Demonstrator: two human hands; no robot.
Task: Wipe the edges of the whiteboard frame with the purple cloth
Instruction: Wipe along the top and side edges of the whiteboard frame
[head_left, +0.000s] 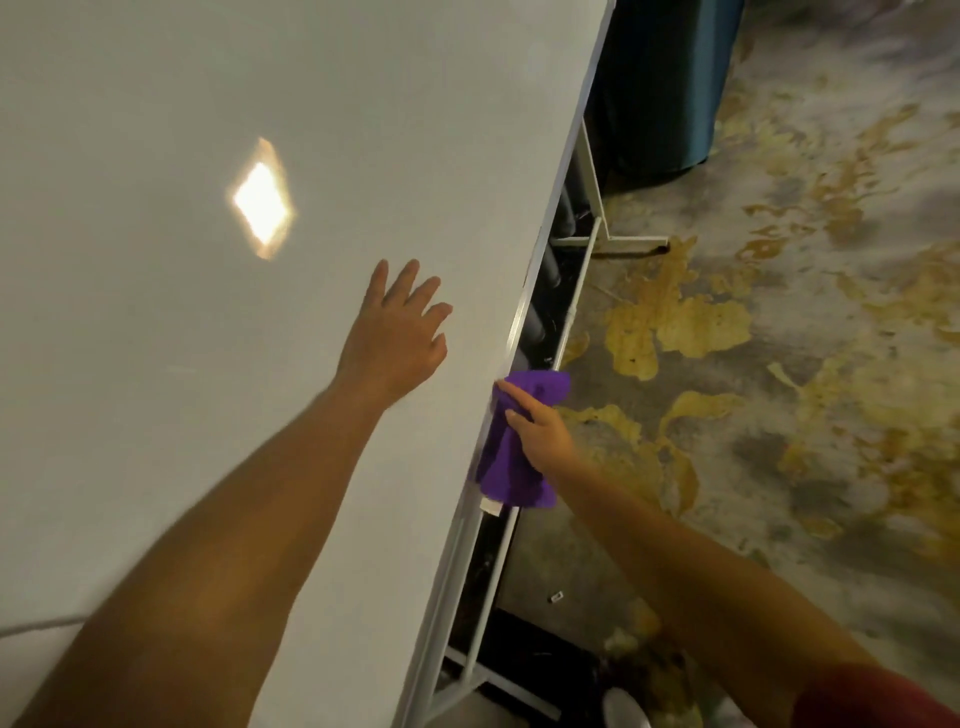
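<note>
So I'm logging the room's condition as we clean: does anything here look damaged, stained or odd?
Yes, the floor: large yellow-brown irregular blotches spread across its grey surface, like staining or worn coating. The whiteboard face looks clean, with only a bright light reflection. The right hand presses the purple cloth on the frame edge.

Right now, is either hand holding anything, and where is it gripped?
The right hand grips the purple cloth around its middle, against the whiteboard frame. The left hand holds nothing.
</note>
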